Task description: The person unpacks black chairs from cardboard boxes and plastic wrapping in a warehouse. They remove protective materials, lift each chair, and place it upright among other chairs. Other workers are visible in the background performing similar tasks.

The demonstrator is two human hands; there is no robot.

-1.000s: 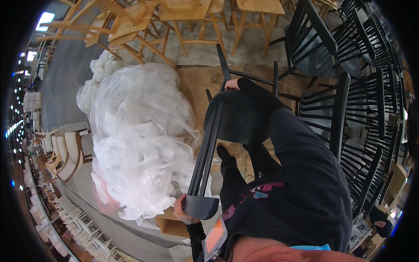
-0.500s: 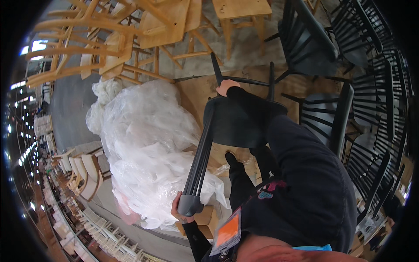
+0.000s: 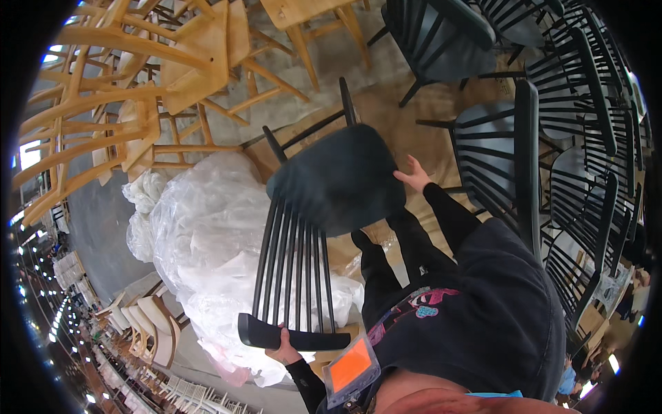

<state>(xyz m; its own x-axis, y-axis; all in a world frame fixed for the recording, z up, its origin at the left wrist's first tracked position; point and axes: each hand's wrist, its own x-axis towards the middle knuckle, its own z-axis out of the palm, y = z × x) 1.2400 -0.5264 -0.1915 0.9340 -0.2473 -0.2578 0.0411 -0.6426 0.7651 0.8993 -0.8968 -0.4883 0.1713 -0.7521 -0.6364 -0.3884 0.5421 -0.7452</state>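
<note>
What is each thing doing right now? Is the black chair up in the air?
black chair: lifted, tipped, legs pointing away
left hand: gripping the chair's top rail
right hand: on the seat edge
plastic wrap pile: crumpled, heaped on the floor
wooden chairs: stacked, tilted
other black chairs: standing in rows

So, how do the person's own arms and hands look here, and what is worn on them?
Both hands are bare, with no gloves. The left hand comes out of a long black sleeve that ends at the wrist. The right hand comes out of a matching black sleeve, narrow along the forearm. No watch or ring shows. Both sleeves are plain; they belong to a dark top with a pink print on the chest.
</note>
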